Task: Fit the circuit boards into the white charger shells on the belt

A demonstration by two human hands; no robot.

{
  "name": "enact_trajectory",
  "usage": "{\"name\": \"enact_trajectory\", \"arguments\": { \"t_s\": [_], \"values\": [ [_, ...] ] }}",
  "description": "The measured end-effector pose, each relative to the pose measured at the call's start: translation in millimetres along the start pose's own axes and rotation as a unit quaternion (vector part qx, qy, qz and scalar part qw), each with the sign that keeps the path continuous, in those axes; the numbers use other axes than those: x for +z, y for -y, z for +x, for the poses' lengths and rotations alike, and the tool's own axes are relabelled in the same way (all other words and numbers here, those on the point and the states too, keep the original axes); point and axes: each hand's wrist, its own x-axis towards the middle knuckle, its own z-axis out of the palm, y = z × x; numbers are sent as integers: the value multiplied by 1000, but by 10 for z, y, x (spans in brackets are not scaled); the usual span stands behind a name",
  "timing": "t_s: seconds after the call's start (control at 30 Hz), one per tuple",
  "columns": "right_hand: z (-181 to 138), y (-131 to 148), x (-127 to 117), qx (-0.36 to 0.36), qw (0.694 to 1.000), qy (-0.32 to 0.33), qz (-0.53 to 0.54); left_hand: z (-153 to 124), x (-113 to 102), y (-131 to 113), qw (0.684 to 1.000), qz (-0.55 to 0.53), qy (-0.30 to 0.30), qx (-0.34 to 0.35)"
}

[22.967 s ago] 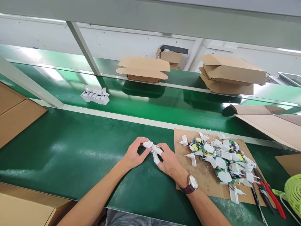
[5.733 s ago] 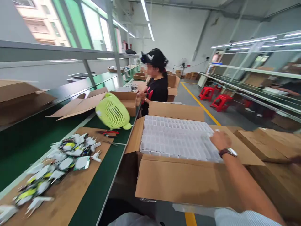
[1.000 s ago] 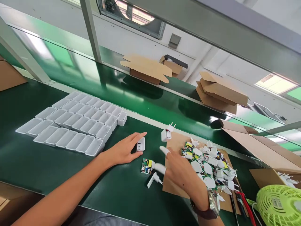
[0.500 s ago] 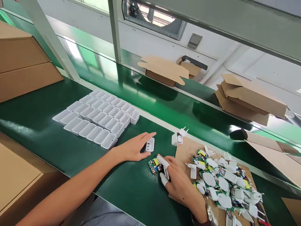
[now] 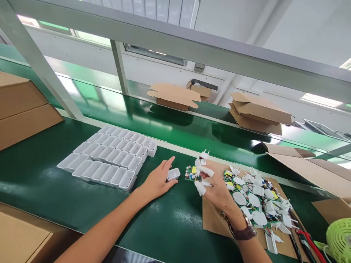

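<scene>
On the green work surface, my left hand (image 5: 157,179) curls its thumb and fingers around a small white charger case (image 5: 173,174), whose slotted end is visible. My right hand (image 5: 216,188), with white covers on the thumb and index finger, pinches a green circuit board (image 5: 190,173) bearing a yellow part, held a little right of that case. Just behind the board stands a white plug piece with two pins (image 5: 204,155), partly hidden by my right hand. Left of my left hand, open white cases (image 5: 109,153) sit in tight rows.
Cardboard (image 5: 212,215) at the right bears a pile of circuit boards with white plug parts (image 5: 255,199). Red-handled pliers (image 5: 308,243) and a lime-green fan (image 5: 340,237) lie at the far right. Cardboard boxes (image 5: 24,106) stand at the left; a metal rail (image 5: 175,40) crosses above.
My right hand has lifted the circuit board and carried it right, away from the case in my left hand. The case has turned in my left hand. The camera view has tilted upward.
</scene>
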Motion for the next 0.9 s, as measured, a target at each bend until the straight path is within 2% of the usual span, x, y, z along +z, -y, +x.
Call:
{"name": "enact_trajectory", "arguments": {
  "t_s": [0.1,0.2,0.3,0.4,0.47,0.63,0.9],
  "values": [
    [86,-21,109,-43,995,-89,-32,-22,-74,-15,999,-12,45,-17],
    [61,-54,245,-70,990,-118,-39,-37,-129,0,995,-49,85,-16],
    [-53,-61,324,-96,984,-135,-58,-30,-99,9,997,-46,66,14],
    [-181,-12,333,-116,983,-123,-74,-32,-20,-1,996,-38,3,80],
    [-235,42,324,-130,983,-97,-87,-43,25,-8,993,-39,-12,111],
    [-253,132,318,-139,978,-77,-133,-70,70,8,992,-23,-15,121],
    [-258,107,339,-128,975,-58,-171,-63,101,17,991,-19,3,132]
  ]
}}
